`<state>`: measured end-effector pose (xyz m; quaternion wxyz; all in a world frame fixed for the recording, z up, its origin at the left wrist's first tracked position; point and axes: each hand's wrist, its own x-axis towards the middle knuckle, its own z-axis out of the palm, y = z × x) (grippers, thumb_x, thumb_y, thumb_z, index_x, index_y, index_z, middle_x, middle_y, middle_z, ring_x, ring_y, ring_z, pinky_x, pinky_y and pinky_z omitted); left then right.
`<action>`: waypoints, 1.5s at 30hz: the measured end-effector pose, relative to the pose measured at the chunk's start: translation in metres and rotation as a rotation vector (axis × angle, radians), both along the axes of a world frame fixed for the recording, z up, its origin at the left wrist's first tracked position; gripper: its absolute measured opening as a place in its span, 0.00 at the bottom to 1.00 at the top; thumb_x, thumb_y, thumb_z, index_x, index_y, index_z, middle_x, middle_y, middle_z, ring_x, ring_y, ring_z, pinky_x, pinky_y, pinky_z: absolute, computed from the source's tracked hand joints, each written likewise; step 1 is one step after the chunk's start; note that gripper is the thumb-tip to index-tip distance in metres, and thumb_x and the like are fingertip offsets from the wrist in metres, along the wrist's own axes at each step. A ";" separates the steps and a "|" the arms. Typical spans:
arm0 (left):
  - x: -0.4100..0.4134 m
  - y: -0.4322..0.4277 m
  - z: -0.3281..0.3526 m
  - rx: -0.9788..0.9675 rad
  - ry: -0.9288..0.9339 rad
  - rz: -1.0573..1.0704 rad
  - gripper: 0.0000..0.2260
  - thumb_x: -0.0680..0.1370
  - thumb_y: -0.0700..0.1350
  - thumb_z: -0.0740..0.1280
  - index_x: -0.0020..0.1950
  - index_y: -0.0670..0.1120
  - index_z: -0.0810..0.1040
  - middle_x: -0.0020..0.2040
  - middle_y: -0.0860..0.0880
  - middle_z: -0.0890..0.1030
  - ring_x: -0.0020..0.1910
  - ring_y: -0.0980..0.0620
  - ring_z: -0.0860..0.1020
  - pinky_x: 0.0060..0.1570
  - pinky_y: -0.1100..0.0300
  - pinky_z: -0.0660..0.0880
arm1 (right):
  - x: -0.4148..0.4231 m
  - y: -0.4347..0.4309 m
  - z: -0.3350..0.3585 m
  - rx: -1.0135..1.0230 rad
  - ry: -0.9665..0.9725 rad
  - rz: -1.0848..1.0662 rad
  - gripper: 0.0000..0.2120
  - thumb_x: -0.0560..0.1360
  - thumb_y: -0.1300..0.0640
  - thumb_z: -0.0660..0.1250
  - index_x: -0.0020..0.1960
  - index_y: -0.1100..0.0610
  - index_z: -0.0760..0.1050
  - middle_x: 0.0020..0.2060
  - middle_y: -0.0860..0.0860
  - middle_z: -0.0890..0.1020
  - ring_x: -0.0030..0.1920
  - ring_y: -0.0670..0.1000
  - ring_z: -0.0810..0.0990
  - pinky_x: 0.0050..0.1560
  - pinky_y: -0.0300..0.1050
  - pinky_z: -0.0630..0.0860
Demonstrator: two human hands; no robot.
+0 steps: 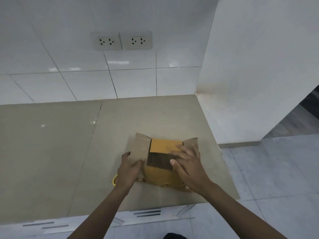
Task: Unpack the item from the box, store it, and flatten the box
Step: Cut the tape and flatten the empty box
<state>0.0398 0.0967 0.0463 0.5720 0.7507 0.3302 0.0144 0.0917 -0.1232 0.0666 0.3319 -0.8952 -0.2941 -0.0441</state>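
Note:
A small brown cardboard box [160, 159] stands on the beige counter [51, 152] near its front right corner. Its top flaps are spread open and the inside looks dark; what is in it is hidden. My left hand [128, 169] grips the left flap, thumb on top. My right hand [187, 165] lies over the right flap and the box's right side, fingers spread. A yellow loop [114, 180] peeks out from behind my left wrist.
White tiled wall behind the counter carries two grey socket plates [121, 41]. A white side wall [250, 66] meets the counter's right end. Past the counter's right edge lies grey tiled floor [276, 178]. White drawer fronts [146, 213] show below the front edge.

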 end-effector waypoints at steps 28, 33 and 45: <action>-0.006 0.003 -0.006 -0.363 -0.019 0.018 0.37 0.72 0.41 0.74 0.73 0.58 0.58 0.65 0.48 0.69 0.50 0.48 0.79 0.39 0.44 0.83 | 0.088 0.014 0.004 -0.214 0.025 -0.053 0.20 0.81 0.46 0.52 0.71 0.47 0.67 0.71 0.47 0.71 0.73 0.49 0.62 0.68 0.54 0.56; -0.004 0.003 -0.004 -0.349 -0.011 0.005 0.35 0.72 0.40 0.74 0.72 0.58 0.60 0.64 0.47 0.70 0.53 0.45 0.78 0.40 0.41 0.83 | 0.102 0.013 -0.013 -0.427 0.317 -0.053 0.23 0.81 0.43 0.51 0.74 0.47 0.59 0.76 0.47 0.61 0.75 0.54 0.58 0.71 0.63 0.53; 0.003 0.028 0.019 -0.226 0.086 -0.373 0.13 0.80 0.49 0.62 0.62 0.63 0.73 0.57 0.55 0.81 0.54 0.52 0.81 0.48 0.53 0.80 | 0.121 -0.027 0.036 -0.142 0.708 -0.088 0.17 0.77 0.61 0.61 0.64 0.52 0.70 0.47 0.54 0.79 0.33 0.50 0.78 0.28 0.42 0.73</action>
